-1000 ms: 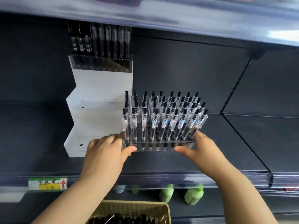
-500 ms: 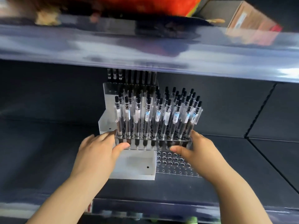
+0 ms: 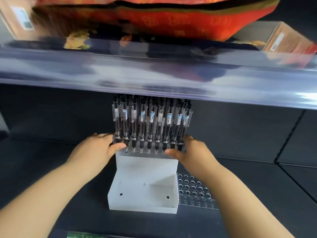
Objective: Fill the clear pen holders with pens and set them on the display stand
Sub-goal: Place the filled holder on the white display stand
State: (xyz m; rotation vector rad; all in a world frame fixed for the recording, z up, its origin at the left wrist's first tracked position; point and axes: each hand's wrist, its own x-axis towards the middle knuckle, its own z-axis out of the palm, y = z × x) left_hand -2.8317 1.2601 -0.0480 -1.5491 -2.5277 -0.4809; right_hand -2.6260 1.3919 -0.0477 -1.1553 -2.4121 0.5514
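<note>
Grip looks solid on both ends. The left hand [image 3: 96,150] comes in from 7 o'clock and clasps the left end of the clear pen holder [image 3: 149,145], thumb laid across the front edge. The right hand [image 3: 193,152] comes in from 5 o'clock and clamps the right end the same way. The holder is packed with upright black-tipped pens [image 3: 151,117] in rows, their tops almost under the upper shelf [image 3: 154,71] at 12. It's level, right at the top of the white display stand [image 3: 144,184]. Can't tell if it's resting there. An empty holder [image 3: 194,191] lies flat at the stand's 3 o'clock.
</note>
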